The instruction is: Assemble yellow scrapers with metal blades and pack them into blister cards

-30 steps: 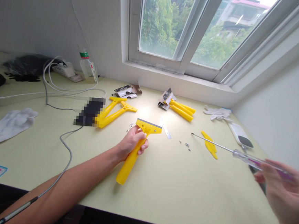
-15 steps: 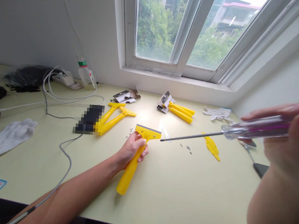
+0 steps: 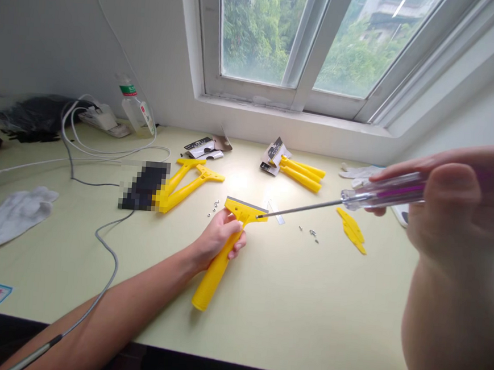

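Observation:
My left hand [image 3: 223,234] is wrapped round the neck of a yellow scraper [image 3: 214,273], its bladed head pointing away from me. In my right hand [image 3: 452,190] is a screwdriver [image 3: 300,208] with a clear and purple handle. Its tip meets the right side of the scraper head, at the spot where a screw showed. A loose metal blade [image 3: 276,213] lies just behind the scraper. Several small screws [image 3: 313,233] rest to the right, and several nuts [image 3: 215,206] to the left. Further right is a flat yellow plastic piece [image 3: 352,230].
Two yellow scraper handles [image 3: 191,187] lie beside a blurred dark object [image 3: 144,185]. More yellow handles [image 3: 301,175] sit in card packaging at the back. White gloves [image 3: 11,218], a plastic bottle [image 3: 135,108] and cables [image 3: 109,242] are on the table.
My right hand has moved left, bringing the screwdriver tip from beside the scraper head onto it. My left hand keeps its hold. The view has tilted down slightly.

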Action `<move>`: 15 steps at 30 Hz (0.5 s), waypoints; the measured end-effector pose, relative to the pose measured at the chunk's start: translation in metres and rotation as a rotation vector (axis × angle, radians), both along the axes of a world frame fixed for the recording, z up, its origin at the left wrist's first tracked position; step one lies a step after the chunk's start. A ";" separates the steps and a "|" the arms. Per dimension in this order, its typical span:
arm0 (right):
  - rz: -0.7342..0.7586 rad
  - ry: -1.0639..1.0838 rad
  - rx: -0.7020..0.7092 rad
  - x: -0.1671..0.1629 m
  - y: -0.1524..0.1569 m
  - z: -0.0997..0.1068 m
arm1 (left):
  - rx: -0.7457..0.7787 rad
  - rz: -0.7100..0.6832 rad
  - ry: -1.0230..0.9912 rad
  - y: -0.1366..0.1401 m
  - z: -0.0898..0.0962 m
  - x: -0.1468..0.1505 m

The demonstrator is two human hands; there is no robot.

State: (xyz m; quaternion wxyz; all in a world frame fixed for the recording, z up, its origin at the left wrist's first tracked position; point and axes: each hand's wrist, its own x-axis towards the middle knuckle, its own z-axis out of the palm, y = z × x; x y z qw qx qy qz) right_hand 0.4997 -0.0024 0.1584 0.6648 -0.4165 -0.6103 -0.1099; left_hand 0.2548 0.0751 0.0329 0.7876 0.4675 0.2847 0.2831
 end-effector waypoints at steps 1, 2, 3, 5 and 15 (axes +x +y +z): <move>-0.004 -0.040 0.042 0.001 0.002 -0.001 | 0.004 -0.001 -0.004 0.000 0.000 0.000; 0.002 -0.066 0.066 0.001 0.005 -0.002 | 0.004 -0.005 -0.006 0.000 0.000 0.000; 0.014 -0.080 0.069 0.001 0.007 -0.002 | 0.000 -0.006 -0.007 0.000 0.001 0.000; 0.037 -0.092 0.027 0.000 0.008 -0.003 | -0.015 -0.004 -0.010 0.000 0.000 0.000; -0.010 -0.214 -0.334 -0.012 -0.034 0.015 | -0.069 0.010 0.003 0.001 -0.002 0.000</move>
